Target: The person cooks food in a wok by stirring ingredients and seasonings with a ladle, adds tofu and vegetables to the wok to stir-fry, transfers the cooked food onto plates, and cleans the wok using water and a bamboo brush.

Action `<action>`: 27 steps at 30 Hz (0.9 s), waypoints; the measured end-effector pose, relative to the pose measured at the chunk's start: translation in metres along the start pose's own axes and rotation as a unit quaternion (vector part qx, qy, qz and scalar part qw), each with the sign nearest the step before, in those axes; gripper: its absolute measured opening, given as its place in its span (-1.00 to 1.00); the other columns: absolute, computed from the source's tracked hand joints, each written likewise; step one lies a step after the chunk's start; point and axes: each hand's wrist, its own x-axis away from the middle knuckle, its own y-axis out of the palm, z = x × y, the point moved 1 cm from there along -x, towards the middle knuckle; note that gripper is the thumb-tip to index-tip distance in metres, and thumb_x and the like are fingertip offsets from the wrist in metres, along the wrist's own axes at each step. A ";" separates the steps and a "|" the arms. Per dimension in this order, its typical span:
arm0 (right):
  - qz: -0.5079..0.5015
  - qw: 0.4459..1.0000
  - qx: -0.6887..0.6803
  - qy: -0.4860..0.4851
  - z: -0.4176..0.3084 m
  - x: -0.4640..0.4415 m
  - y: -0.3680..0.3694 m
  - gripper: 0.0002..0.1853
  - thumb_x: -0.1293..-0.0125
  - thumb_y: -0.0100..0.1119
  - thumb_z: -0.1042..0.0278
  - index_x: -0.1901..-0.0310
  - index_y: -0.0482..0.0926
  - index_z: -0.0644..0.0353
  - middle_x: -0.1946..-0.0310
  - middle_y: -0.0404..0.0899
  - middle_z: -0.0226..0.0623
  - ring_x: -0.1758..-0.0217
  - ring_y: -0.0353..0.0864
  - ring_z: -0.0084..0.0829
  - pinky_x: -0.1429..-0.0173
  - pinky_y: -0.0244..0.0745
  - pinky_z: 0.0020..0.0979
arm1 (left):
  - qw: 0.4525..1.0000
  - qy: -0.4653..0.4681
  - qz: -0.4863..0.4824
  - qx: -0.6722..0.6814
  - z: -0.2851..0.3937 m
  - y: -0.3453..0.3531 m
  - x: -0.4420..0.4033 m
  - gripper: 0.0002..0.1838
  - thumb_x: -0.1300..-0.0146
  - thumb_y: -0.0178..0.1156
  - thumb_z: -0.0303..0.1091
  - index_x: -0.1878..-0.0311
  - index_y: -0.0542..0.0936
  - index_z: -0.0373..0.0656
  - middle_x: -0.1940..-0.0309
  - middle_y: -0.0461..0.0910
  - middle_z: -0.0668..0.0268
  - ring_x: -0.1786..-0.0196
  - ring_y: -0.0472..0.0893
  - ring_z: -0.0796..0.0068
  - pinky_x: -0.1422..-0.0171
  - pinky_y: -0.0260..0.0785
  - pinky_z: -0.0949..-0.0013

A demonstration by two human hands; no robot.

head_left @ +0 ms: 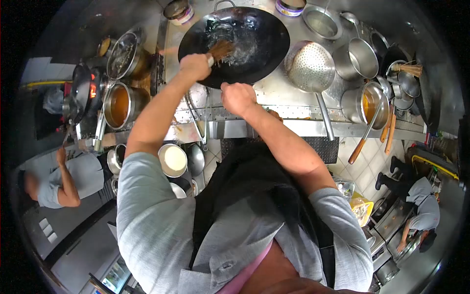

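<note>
A large black wok (264, 46) sits on the steel range, its inside wet, with whitish, foamy liquid around the middle. My left hand (196, 67) is closed around the bound end of a bamboo wok brush (222, 50), whose bristles press into the wok. At the near rim, my right hand (238, 98) is closed on the wok, its thumb by the edge; the part gripped is mostly hidden under the fingers. A perforated strainer (309, 66) lies to the right of the wok, its handle pointing toward me.
Pots with brown liquid stand at left (119, 105) and right, the right pot (357, 105) beside ladles. A steel pot (356, 59) is behind it. A container of pale contents (173, 160) sits below the counter. One co-worker (73, 181) stands left, another (423, 203) far right.
</note>
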 end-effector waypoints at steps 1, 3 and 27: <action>0.001 1.000 0.000 0.002 -0.001 0.002 -0.001 -0.77 -0.27 0.02 0.36 0.22 0.67 0.20 0.31 0.73 0.07 0.21 0.77 0.03 0.05 0.65 -0.02 | 1.000 -0.017 -0.008 -0.021 -0.019 0.010 -0.025 -0.47 -0.24 0.29 -0.04 -0.30 0.54 0.22 0.00 0.72 0.12 -0.06 0.71 0.04 -0.15 0.57 0.02; -0.002 1.000 0.001 -0.002 -0.004 0.005 0.001 -0.78 -0.27 0.03 0.35 0.23 0.67 0.20 0.34 0.73 0.07 0.23 0.77 0.04 0.06 0.65 -0.01 | 0.993 -0.062 0.092 0.038 -0.041 0.027 -0.080 -0.46 -0.22 0.29 0.01 -0.29 0.55 0.25 0.00 0.72 0.12 -0.08 0.70 0.03 -0.14 0.57 0.00; 0.012 1.000 -0.016 -0.010 0.008 0.003 0.004 -0.76 -0.35 0.14 0.16 0.20 0.63 0.16 0.42 0.70 0.04 0.27 0.74 0.07 0.10 0.63 0.04 | 0.894 -0.222 0.232 0.312 -0.017 0.007 -0.148 -0.35 -0.20 0.31 0.13 -0.36 0.49 0.22 -0.08 0.69 0.07 -0.17 0.66 0.02 -0.24 0.50 0.03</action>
